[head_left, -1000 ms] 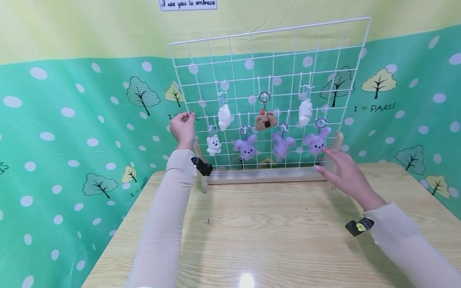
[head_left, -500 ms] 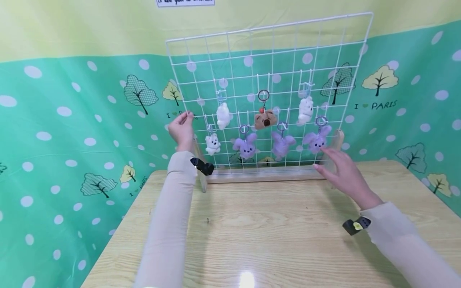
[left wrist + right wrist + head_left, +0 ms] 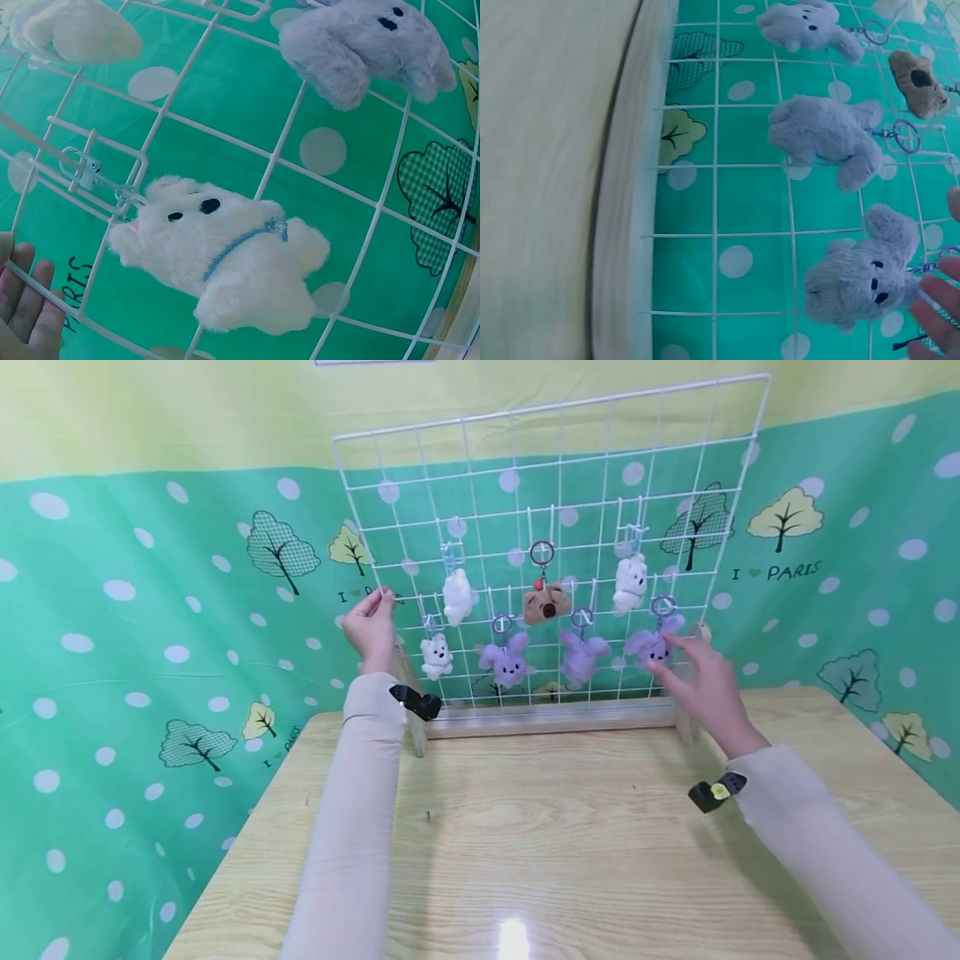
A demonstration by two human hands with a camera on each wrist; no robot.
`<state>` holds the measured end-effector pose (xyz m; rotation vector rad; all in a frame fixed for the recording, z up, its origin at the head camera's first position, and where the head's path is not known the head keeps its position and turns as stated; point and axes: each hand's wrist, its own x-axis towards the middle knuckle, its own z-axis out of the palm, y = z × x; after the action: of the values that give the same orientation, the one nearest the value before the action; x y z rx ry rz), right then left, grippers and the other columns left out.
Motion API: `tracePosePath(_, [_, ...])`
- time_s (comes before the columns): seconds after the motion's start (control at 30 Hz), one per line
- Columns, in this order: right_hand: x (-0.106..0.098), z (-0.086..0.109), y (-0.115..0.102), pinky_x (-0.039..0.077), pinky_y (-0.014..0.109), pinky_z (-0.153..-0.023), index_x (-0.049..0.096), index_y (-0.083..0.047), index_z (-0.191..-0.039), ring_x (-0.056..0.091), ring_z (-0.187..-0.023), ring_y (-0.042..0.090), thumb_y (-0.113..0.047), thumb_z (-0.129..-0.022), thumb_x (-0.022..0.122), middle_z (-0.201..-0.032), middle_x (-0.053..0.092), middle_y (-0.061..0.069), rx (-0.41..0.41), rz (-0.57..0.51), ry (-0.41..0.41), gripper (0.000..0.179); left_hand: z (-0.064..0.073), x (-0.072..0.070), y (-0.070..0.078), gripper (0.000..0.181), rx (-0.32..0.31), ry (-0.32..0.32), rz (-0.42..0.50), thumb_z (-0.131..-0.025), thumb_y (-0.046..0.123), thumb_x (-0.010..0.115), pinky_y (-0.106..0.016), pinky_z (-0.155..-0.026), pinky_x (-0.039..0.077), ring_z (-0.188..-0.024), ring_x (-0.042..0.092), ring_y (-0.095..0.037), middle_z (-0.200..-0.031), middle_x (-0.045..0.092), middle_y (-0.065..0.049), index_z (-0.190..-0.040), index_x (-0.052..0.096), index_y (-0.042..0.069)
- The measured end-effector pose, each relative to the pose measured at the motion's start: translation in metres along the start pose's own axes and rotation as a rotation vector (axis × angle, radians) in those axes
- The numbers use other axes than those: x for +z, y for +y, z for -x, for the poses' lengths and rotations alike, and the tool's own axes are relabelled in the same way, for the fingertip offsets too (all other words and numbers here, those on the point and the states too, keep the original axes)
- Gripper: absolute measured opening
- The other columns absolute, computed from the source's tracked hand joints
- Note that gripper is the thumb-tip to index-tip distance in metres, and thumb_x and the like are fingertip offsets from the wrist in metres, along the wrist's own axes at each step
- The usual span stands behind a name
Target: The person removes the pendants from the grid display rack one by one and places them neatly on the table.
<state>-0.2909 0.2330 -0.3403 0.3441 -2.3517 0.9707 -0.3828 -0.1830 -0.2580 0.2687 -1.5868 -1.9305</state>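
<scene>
A white wire grid panel (image 3: 558,462) stands upright in a wooden base (image 3: 555,720). My left hand (image 3: 371,628) pinches the panel's left edge wire; its curled fingers (image 3: 30,300) show behind that wire in the left wrist view. Nearest to it hangs a white bear plush keychain (image 3: 225,255) with a blue collar. At the far right of the lower row hangs a purple bunny plush keychain (image 3: 651,646). My right hand (image 3: 708,689) reaches it with spread thumb and fingers, fingertips (image 3: 934,289) overlapping the bunny's head near its ring in the right wrist view.
Two more purple bunny keychains (image 3: 506,662) hang in the lower row. Above them are a brown bear-head keychain (image 3: 546,604) and two white plush keychains (image 3: 631,583). A wooden table (image 3: 540,843) lies in front, a green polka-dot curtain (image 3: 187,610) behind.
My right hand has moved up and left onto the rightmost bunny. The upper right white plush has turned to show its face. My left hand stays on the panel's edge.
</scene>
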Motion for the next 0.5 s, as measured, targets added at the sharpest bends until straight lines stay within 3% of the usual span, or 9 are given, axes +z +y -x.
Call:
tracePosePath(0.23, [-0.002,-0.025,-0.003,0.039,0.045,-0.105,0.057,0.003,-0.12,0.051,-0.118,0.034,-0.021,-0.086,0.07,-0.122,0.059,0.019,0.03,-0.12,0.238,0.043,0.001,-0.001,0.004,0.027,-0.027,-0.022,0.016,-0.086,0.017,0.07,-0.015,-0.084,0.051,-0.097,0.065,-0.011,-0.108,0.07,-0.004,-0.111,0.069,0.008])
tracePosePath(0.33, [-0.005,-0.033,-0.002,0.039,0.038,-0.106,0.057,0.002,-0.12,0.052,-0.118,0.03,-0.025,-0.087,0.069,-0.122,0.059,0.017,0.075,-0.142,0.258,0.044,0.001,-0.001,0.005,0.026,-0.044,-0.025,0.017,-0.086,0.017,0.07,-0.015,-0.084,0.051,-0.096,0.065,-0.01,-0.107,0.07,-0.003,-0.11,0.07,0.009])
tracePosePath(0.5, [-0.007,-0.042,0.002,0.042,0.03,-0.104,0.059,-0.003,-0.121,0.055,-0.114,0.018,-0.028,-0.089,0.066,-0.123,0.061,0.012,0.157,-0.202,0.214,0.042,0.002,-0.002,0.004,0.024,-0.05,-0.019,0.012,-0.086,0.017,0.07,-0.015,-0.084,0.051,-0.096,0.065,-0.011,-0.107,0.07,-0.003,-0.109,0.07,0.01])
